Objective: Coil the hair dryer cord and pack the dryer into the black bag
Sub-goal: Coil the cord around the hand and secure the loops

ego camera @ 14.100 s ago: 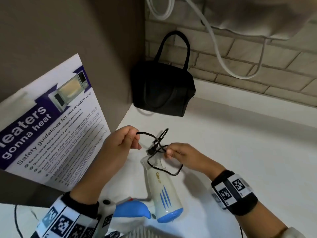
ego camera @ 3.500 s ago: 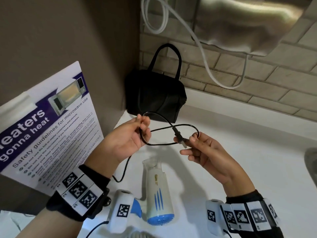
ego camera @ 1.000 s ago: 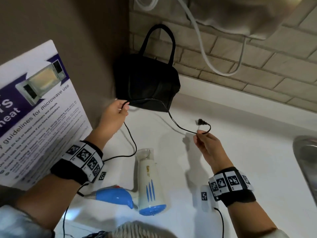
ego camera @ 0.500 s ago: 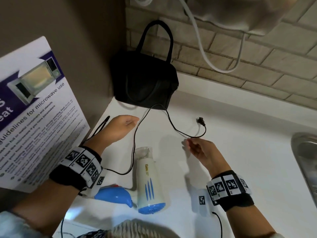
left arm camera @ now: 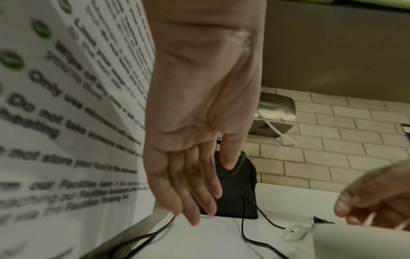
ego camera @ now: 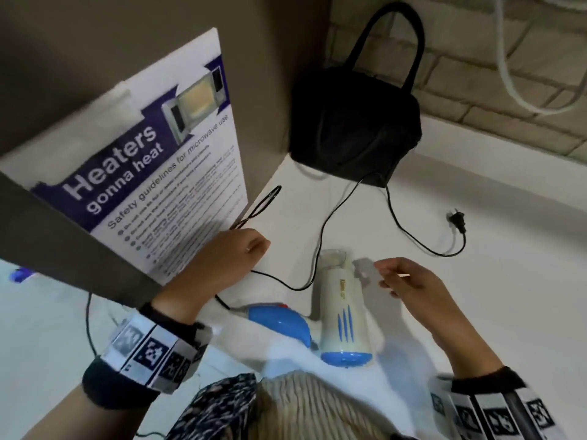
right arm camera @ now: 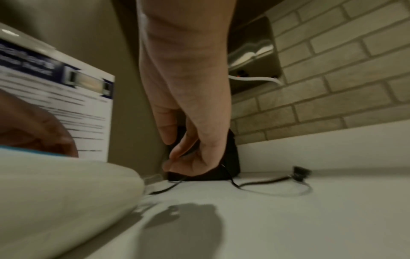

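The hair dryer [ego camera: 344, 308] lay on the white counter [ego camera: 492, 281] at lower centre of the head view, its nozzle pointing up the frame and its blue handle [ego camera: 279, 323] folded out to the left. The left hand [ego camera: 222, 265] hovered just left of the nozzle; in the left wrist view its fingers [left arm camera: 190, 184] hung straight and slack, gripping nothing, with a fold of the black cord [ego camera: 320, 236] lying right beside their tips. The right hand [ego camera: 413, 284] hung just right of the nozzle, its fingers loosely curled with nothing in them. The cord trailed loose from the handle, up to the foot of the black bag [ego camera: 355, 122] in the upper centre, then down and right to the plug [ego camera: 457, 219], well clear of both hands. A microwave safety poster [ego camera: 152, 160] stood at the left.
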`<state>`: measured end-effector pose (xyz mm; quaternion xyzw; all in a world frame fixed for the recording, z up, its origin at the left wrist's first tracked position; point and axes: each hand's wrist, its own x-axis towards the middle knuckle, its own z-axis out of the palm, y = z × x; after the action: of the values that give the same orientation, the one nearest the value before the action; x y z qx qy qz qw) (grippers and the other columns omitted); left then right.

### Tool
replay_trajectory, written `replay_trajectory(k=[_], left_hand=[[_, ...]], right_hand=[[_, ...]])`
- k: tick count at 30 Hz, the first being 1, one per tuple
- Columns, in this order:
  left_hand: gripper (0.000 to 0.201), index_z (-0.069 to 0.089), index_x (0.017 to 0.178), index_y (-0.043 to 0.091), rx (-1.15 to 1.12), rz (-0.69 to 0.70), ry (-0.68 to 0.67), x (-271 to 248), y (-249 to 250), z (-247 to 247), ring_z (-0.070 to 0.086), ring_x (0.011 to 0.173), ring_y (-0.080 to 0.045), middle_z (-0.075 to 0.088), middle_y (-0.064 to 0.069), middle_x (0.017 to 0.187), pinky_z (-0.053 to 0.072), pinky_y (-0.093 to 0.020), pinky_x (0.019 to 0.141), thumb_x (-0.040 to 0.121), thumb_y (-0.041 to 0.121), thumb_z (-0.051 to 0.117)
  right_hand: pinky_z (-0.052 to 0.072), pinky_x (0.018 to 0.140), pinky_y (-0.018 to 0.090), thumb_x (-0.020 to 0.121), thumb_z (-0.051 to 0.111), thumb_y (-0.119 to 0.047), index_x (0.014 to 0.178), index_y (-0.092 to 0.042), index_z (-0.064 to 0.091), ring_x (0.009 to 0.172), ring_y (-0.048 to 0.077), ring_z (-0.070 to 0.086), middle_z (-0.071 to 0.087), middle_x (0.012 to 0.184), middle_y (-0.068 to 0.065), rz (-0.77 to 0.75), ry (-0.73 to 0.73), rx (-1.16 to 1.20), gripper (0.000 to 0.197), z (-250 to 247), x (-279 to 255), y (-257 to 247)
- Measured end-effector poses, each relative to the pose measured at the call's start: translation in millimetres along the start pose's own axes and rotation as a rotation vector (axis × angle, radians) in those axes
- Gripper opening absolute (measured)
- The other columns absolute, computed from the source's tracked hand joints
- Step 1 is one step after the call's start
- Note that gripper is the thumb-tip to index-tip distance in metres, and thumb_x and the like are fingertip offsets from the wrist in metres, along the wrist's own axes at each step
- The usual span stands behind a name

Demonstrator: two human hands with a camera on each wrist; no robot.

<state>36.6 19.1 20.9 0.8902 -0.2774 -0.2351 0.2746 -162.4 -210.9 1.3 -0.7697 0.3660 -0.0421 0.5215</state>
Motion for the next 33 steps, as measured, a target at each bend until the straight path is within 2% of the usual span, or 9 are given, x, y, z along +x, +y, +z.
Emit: replay_trajectory(k=[6, 9, 12, 15, 19, 21, 24, 30, 33], left_hand=[[0.043, 0.058, 0.11, 0.009, 0.496, -0.149, -0.031, -16, -14, 17, 0.056, 0.097, -0.025, 0.058, -0.01, 0.104, 0.048, -0.04, 0.084, 0.097, 0.044, 0.036], [0.05, 0.041, 0.129, 0.012, 0.806, -0.288, -0.038, -27, -17, 35, 0.052, 0.112, -0.029, 0.05, -0.017, 0.124, 0.047, -0.037, 0.087, 0.097, 0.049, 0.029], [0.054, 0.024, 0.142, 0.014, 0.713, -0.353, -0.067, -33, -29, 50, 0.052, 0.114, -0.028, 0.052, -0.016, 0.127, 0.049, -0.036, 0.083, 0.098, 0.046, 0.028], [0.059, 0.012, 0.147, 0.008, 0.662, -0.333, -0.054, -26, -44, 57, 0.049, 0.122, -0.03, 0.048, -0.017, 0.137, 0.049, -0.039, 0.092, 0.099, 0.031, 0.036], [0.039, 0.034, 0.125, 0.001, 0.204, -0.159, 0.153, -20, -36, 54, 0.06, 0.088, -0.033, 0.06, -0.02, 0.104, 0.049, -0.039, 0.072, 0.088, 0.0, 0.047], [0.026, 0.037, 0.113, 0.002, 0.107, -0.122, 0.242, -16, -26, 50, 0.059, 0.082, -0.026, 0.059, -0.014, 0.093, 0.047, -0.034, 0.069, 0.089, -0.002, 0.047], [0.016, 0.049, 0.109, 0.007, -0.217, -0.124, 0.299, -9, -11, 38, 0.062, 0.074, -0.019, 0.062, -0.001, 0.081, 0.053, -0.031, 0.069, 0.094, 0.004, 0.046], [0.031, 0.072, 0.093, 0.016, -0.864, -0.123, 0.098, -10, 32, 11, 0.052, 0.058, -0.011, 0.049, 0.002, 0.069, 0.051, -0.031, 0.074, 0.1, 0.023, 0.042], [0.035, 0.074, 0.097, 0.017, -0.9, 0.007, -0.041, -18, 50, 5, 0.04, 0.06, -0.011, 0.037, 0.007, 0.064, 0.045, -0.025, 0.068, 0.101, 0.028, 0.04]], right_hand=[[0.044, 0.073, 0.005, 0.092, 0.053, -0.012, 0.1, -0.025, 0.066, 0.086, 0.001, 0.061, 0.06, 0.104, -0.004, -0.309, -0.109, -0.258, 0.02, 39, -7, -35], [0.046, 0.08, 0.012, 0.093, 0.051, -0.013, 0.106, -0.025, 0.064, 0.088, 0.003, 0.059, 0.056, 0.106, -0.003, -0.411, -0.188, -0.357, 0.022, 57, -9, -48], [0.048, 0.087, 0.03, 0.094, 0.049, -0.018, 0.113, -0.022, 0.061, 0.095, 0.013, 0.058, 0.053, 0.11, 0.0, -0.475, -0.305, -0.433, 0.022, 71, -14, -56], [0.045, 0.091, 0.032, 0.095, 0.048, -0.024, 0.123, -0.022, 0.056, 0.102, 0.016, 0.055, 0.051, 0.114, 0.001, -0.489, -0.443, -0.525, 0.03, 78, -19, -60], [0.043, 0.092, 0.026, 0.096, 0.047, -0.026, 0.131, -0.026, 0.051, 0.108, 0.013, 0.053, 0.049, 0.118, 0.0, -0.477, -0.459, -0.51, 0.034, 76, -21, -62], [0.041, 0.087, 0.02, 0.097, 0.048, -0.026, 0.134, -0.03, 0.045, 0.104, 0.01, 0.054, 0.047, 0.12, -0.004, -0.469, -0.43, -0.494, 0.037, 70, -19, -63], [0.047, 0.091, 0.029, 0.096, 0.047, -0.027, 0.137, -0.035, 0.037, 0.097, 0.01, 0.06, 0.043, 0.123, -0.005, -0.472, -0.381, -0.459, 0.042, 62, -16, -66], [0.049, 0.092, 0.029, 0.097, 0.047, -0.025, 0.143, -0.036, 0.027, 0.108, 0.009, 0.055, 0.037, 0.13, -0.006, -0.579, -0.249, -0.425, 0.051, 49, -15, -81], [0.041, 0.102, 0.028, 0.096, 0.049, -0.017, 0.142, -0.036, 0.028, 0.119, 0.011, 0.046, 0.033, 0.133, -0.006, -0.648, -0.161, -0.397, 0.055, 44, -19, -88]])
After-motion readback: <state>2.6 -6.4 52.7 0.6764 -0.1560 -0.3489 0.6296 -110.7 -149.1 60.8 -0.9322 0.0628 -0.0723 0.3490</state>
